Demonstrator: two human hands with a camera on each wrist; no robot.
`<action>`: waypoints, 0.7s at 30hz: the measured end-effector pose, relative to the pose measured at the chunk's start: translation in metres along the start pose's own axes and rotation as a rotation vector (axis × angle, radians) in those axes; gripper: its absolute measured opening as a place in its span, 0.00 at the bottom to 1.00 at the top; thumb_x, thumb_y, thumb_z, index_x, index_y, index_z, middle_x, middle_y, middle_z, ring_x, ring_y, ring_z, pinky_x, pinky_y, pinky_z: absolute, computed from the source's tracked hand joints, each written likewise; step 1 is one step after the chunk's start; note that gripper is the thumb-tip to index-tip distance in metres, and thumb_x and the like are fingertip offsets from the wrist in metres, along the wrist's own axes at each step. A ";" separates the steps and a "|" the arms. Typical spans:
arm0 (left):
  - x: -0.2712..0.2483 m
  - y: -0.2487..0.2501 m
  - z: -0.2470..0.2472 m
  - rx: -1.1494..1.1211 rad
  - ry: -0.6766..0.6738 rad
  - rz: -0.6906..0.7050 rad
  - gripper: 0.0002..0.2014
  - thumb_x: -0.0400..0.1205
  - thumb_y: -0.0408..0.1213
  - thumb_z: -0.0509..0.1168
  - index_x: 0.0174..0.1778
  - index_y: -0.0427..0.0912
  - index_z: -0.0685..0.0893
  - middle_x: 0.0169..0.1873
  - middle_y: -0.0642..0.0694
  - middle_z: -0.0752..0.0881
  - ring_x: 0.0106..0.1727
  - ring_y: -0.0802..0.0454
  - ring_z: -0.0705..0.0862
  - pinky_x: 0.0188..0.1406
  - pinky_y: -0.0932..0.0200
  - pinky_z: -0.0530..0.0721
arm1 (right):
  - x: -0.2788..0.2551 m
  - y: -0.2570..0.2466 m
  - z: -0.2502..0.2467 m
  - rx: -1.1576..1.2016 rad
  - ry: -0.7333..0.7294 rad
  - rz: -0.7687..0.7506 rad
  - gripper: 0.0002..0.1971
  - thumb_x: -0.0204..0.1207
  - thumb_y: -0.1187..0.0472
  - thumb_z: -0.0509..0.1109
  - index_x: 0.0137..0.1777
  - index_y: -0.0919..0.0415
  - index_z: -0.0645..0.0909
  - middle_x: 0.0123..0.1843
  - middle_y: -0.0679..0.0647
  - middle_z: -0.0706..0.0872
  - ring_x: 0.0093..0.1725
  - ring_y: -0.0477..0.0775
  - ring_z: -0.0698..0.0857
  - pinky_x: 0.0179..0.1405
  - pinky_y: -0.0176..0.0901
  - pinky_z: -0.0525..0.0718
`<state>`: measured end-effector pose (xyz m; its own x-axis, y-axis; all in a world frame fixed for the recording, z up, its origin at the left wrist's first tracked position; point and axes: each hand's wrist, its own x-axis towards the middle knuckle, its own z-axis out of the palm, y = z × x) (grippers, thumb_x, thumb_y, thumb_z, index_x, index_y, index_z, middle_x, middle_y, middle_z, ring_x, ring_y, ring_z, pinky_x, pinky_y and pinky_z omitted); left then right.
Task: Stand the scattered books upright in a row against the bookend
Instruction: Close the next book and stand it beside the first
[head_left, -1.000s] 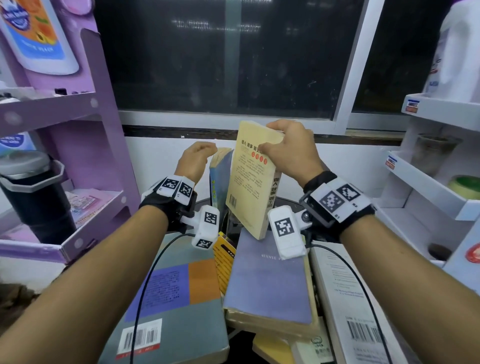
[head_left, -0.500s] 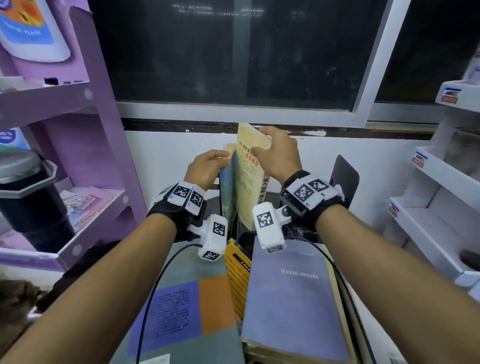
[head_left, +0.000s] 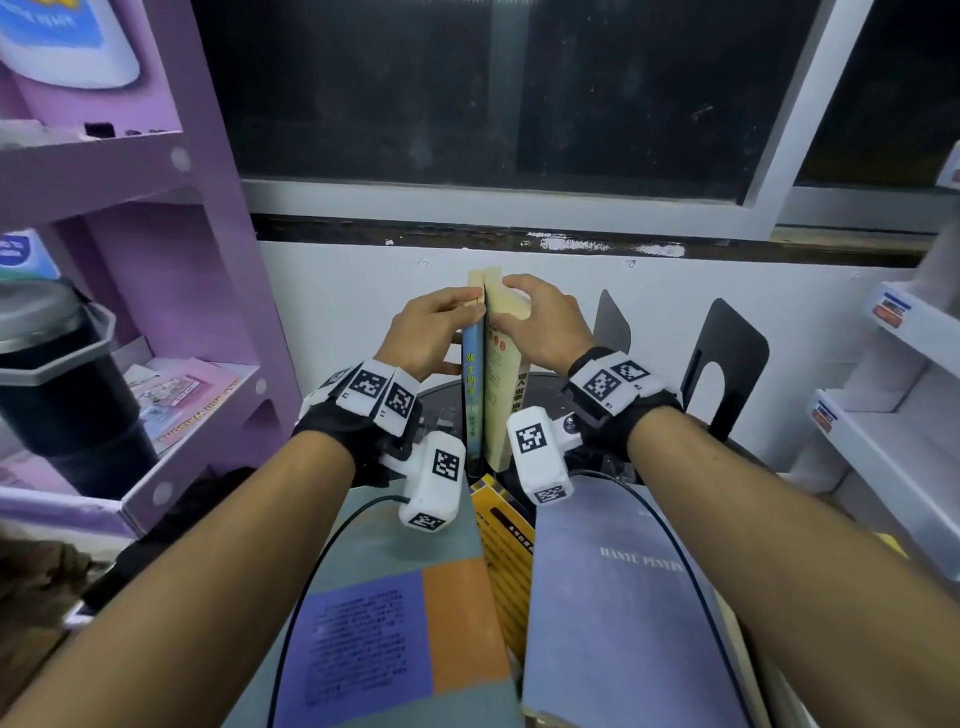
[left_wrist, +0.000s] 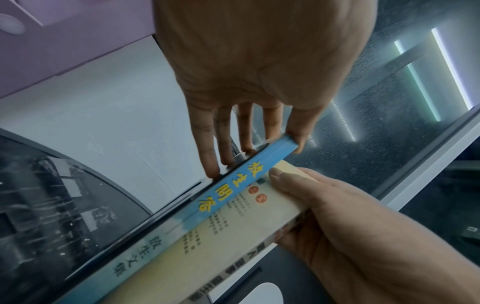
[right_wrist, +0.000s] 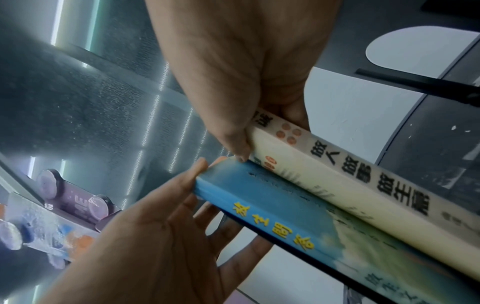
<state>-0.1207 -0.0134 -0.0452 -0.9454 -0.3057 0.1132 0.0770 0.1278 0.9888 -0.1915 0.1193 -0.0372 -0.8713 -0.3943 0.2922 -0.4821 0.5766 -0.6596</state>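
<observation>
Two books stand upright side by side at the back of the round dark table (head_left: 550, 387): a blue-spined book (head_left: 471, 395) on the left and a cream book (head_left: 501, 384) touching its right side. My left hand (head_left: 457, 317) presses straight fingers (left_wrist: 207, 162) against the blue book's (left_wrist: 233, 185) left side, thumb on its top corner. My right hand (head_left: 519, 296) grips the cream book's (right_wrist: 337, 164) top, thumb on one cover and fingers round the other. A black bookend (head_left: 727, 364) stands apart to the right. A grey one (head_left: 613, 327) stands behind my right wrist.
Flat in front lie a grey-green book with purple and orange panels (head_left: 395, 623), a yellow-black book (head_left: 506, 545) and a blue-grey book (head_left: 623, 597). A purple shelf (head_left: 156, 260) with a black tumbler (head_left: 52, 389) is left. White shelves (head_left: 883, 441) are right.
My right hand has swung the cream book from a tilt to upright against the blue book. Both hands have closed in, and the view has shifted right.
</observation>
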 end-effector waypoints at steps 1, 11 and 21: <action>0.001 -0.001 -0.001 -0.006 0.000 0.002 0.15 0.84 0.39 0.64 0.67 0.47 0.83 0.58 0.45 0.86 0.46 0.54 0.86 0.32 0.59 0.87 | 0.000 0.000 0.001 -0.008 -0.012 -0.005 0.27 0.80 0.56 0.69 0.79 0.54 0.70 0.77 0.54 0.75 0.77 0.57 0.71 0.67 0.39 0.70; 0.002 -0.002 -0.003 -0.046 -0.006 -0.008 0.14 0.83 0.37 0.66 0.65 0.46 0.83 0.57 0.47 0.85 0.46 0.52 0.86 0.28 0.60 0.87 | 0.001 -0.004 0.003 0.035 -0.232 0.046 0.33 0.79 0.58 0.67 0.83 0.55 0.59 0.71 0.60 0.79 0.61 0.61 0.84 0.63 0.50 0.81; -0.001 0.001 -0.001 -0.056 -0.003 -0.012 0.15 0.83 0.37 0.66 0.66 0.46 0.83 0.56 0.47 0.87 0.48 0.53 0.87 0.28 0.60 0.87 | -0.007 -0.007 -0.004 0.195 -0.389 0.116 0.45 0.73 0.68 0.76 0.83 0.53 0.52 0.60 0.56 0.79 0.57 0.64 0.87 0.54 0.60 0.89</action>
<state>-0.1191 -0.0138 -0.0447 -0.9473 -0.3040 0.1006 0.0828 0.0707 0.9941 -0.1825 0.1209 -0.0323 -0.8010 -0.5966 -0.0489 -0.3248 0.5018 -0.8017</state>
